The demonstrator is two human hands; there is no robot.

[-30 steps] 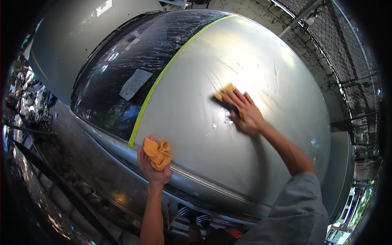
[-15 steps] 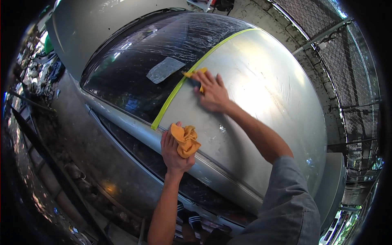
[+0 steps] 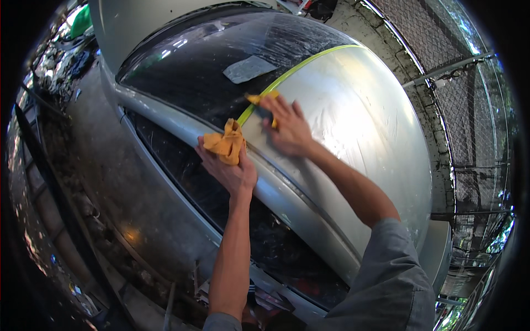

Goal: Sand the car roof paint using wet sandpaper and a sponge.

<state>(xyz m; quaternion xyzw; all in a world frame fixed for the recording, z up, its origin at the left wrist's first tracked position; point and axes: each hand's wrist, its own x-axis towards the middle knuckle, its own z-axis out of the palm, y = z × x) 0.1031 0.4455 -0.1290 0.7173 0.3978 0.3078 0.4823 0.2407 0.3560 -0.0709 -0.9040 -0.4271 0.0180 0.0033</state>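
Observation:
My right hand [image 3: 290, 129] presses down on the silver car roof [image 3: 364, 121] beside the windshield. Its fingers close over a small flat yellow and dark tool [image 3: 265, 113], mostly hidden beneath them. The tool lies against a yellow-green tape strip [image 3: 292, 70] that runs along the roof's front edge. A crumpled orange cloth [image 3: 225, 144] is in my left hand [image 3: 234, 175], which rests near the roof's side edge. The cloth covers the tape's near end. A grey rectangular sheet [image 3: 249, 69] lies on the dark, streaked windshield [image 3: 182, 71].
The car's raised hood [image 3: 132, 27] stands beyond the windshield. Dark side windows [image 3: 182, 165] run below my left arm. A wire mesh fence [image 3: 436, 49] borders the right, and a dark bar [image 3: 66, 209] crosses the left. Cluttered items [image 3: 61, 55] lie at far left.
The view has shifted over the car. My left hand has moved up and forward with the cloth, toward the tape's near end. My right hand has slid along the tape toward that end.

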